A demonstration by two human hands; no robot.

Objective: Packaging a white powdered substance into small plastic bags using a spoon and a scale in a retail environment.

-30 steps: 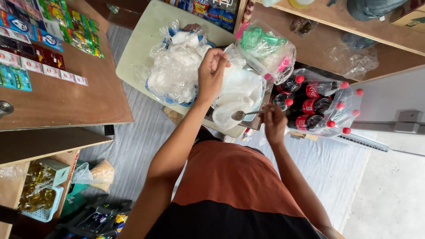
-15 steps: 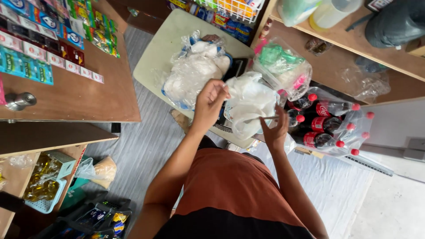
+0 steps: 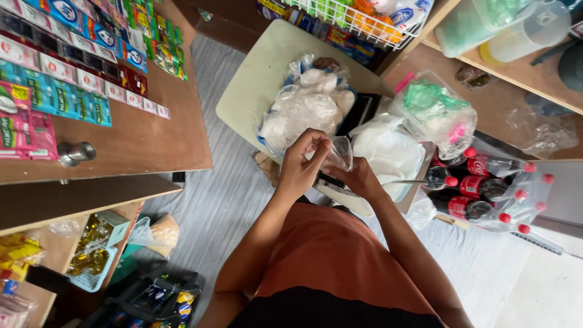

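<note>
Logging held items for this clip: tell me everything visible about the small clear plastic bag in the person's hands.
The small plastic bag is thin, clear and glossy, with nothing visible inside. It is held up above the edge of the pale table, its mouth apparently being pulled apart. The left hand pinches its left edge with the fingers, and the right hand grips it from below. Behind it lie a large clear bag of white lumps and a tub of white powder. Whether it touches them cannot be told.

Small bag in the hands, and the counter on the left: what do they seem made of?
Small bag: thin clear plastic film, glossy and crinkled; both hands pinch it. Counter: looks like wood or wood laminate, matte brown with faint grain.
</note>
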